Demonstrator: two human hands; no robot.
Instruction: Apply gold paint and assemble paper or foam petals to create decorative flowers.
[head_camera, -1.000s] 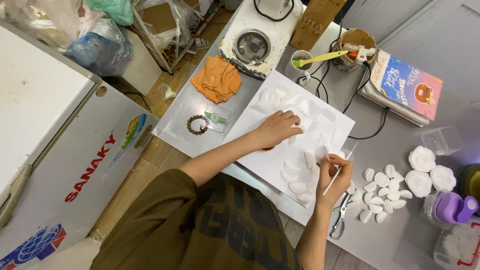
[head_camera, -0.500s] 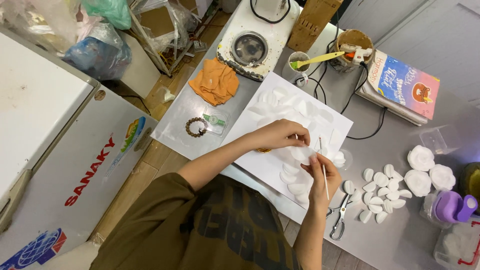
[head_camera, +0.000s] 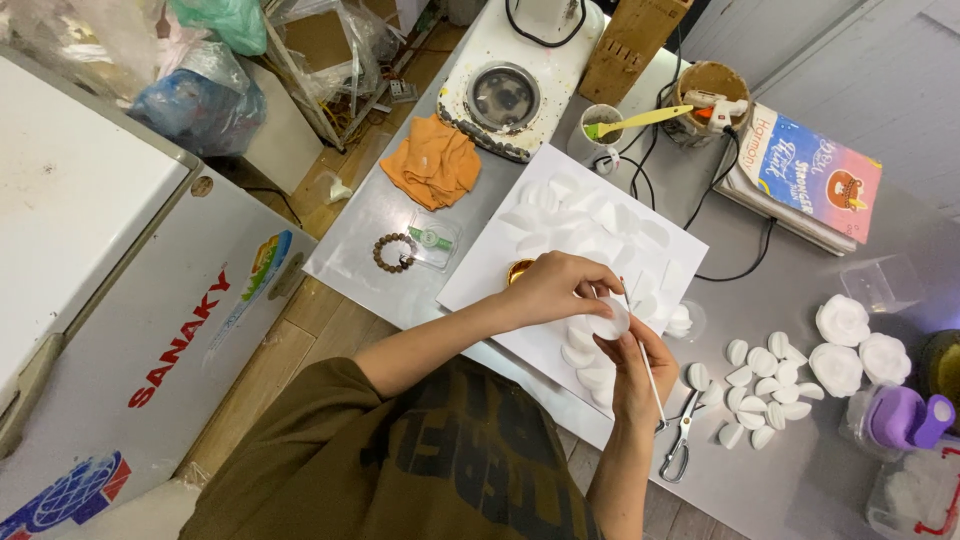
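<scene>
both hands (head_camera: 600, 320) raised together, gripping white petal (head_camera: 607, 322)

Left hand (head_camera: 560, 285) and right hand (head_camera: 630, 365) meet, fingers curled.

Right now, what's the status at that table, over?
Left hand and right hand pinch one white petal piece over the white sheet. Right also holds a thin stick. Scissors beside, nothing blocking.

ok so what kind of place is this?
Probably a home craft corner, not a factory. A grey table holds white petal pieces, scissors and a glue gun; a chest freezer and bagged clutter crowd beside it.
</scene>
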